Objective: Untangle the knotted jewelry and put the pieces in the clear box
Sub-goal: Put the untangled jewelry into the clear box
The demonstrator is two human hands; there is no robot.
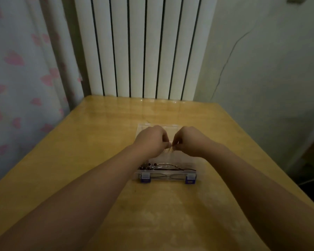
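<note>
Nearest us, the wooden tabletop [152,214] carries the clear box [166,175], beaded jewelry [150,166] already inside. Above it our left hand [150,140] and right hand [190,140] pinch a thin chain [170,149], light, limp, snag-prone; we'd grip beside the knot.

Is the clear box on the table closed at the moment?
No, the clear box lies open, with beads inside.

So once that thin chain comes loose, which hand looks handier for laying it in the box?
Probably the left hand. Both hands pinch the thin chain above the clear box, the right hand opposite. The beaded jewelry already lies at the box's left end, nearer the left hand, though it's close.
</note>
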